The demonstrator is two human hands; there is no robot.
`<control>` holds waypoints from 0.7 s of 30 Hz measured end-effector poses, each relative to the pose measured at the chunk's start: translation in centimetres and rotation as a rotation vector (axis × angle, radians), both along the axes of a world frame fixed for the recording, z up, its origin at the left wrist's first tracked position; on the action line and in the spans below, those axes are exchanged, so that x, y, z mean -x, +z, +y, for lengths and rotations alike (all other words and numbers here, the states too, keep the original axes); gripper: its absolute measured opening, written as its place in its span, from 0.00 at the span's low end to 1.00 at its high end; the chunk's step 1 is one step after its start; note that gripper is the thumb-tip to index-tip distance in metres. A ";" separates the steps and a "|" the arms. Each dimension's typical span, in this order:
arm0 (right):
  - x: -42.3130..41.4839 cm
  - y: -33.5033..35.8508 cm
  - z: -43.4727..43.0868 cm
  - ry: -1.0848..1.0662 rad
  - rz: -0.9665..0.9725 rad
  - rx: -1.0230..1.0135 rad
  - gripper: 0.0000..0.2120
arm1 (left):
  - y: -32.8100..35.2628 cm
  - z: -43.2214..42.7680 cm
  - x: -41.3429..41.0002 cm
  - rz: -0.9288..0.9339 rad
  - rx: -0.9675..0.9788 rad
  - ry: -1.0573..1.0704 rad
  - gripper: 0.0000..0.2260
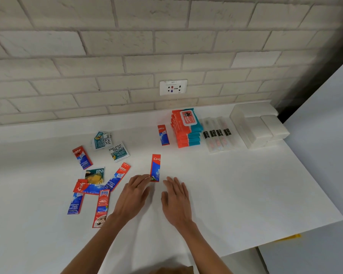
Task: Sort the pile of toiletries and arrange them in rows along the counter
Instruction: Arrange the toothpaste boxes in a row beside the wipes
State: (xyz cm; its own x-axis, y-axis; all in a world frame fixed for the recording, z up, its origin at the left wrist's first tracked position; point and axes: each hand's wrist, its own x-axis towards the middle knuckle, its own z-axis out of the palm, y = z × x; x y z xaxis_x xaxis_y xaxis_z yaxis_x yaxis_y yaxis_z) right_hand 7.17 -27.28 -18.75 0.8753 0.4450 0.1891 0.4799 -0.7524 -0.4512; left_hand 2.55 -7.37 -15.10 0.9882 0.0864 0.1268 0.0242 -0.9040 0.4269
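Head view: the left hand [134, 191] lies low over the table [246, 184] with fingers extended. Its fingertips touch the lower left edge of a toothpaste sachet [155, 168] without curling round it. The right hand [176, 196] rests flat, fingers straight and apart, gripping nothing, at 3 o'clock of the sachet's near end. The sachet lies flat at 12 o'clock of the two hands, long axis running toward the wall.

Farther out at 12 to 1 o'clock, a placed sachet [163, 135] of the same kind lies just beside a wipes stack [186, 129]. From there toward 3 o'clock come the toothbrush packs [218, 135] and then the white boxes [261, 127]. At 9 to 10 o'clock of the hands lies the unsorted pile [115, 177], made up of more toothpaste sachets mixed with shampoo sachets [119, 151].

Step in hand, by judgement: squaring one toothpaste sachet into its row, in line with the placed sachet. The task appears partly done, since three groups look arranged.

Next move, by judgement:
1. Nudge the sachet straight.
2. Reach toward 9 o'clock for another toothpaste sachet.
3. Lift it by a pinch at one edge, as thin foil lying flat resists pickup and overlapping pieces may drag along.
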 end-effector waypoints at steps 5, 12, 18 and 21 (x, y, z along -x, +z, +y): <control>0.0 0.2 0.8 0.122 -0.041 0.065 0.27 | -0.5 -0.4 1.3 0.024 -0.088 -0.079 0.25; -2.1 -0.1 0.4 0.159 -0.040 0.175 0.26 | -1.4 -0.6 0.4 0.023 -0.065 -0.060 0.28; -4.6 0.6 1.1 0.173 -0.005 0.220 0.27 | -0.8 0.5 -4.3 0.021 0.049 0.037 0.19; -5.7 1.0 1.2 0.204 0.010 0.239 0.27 | -1.0 1.6 -6.7 0.076 0.013 0.039 0.19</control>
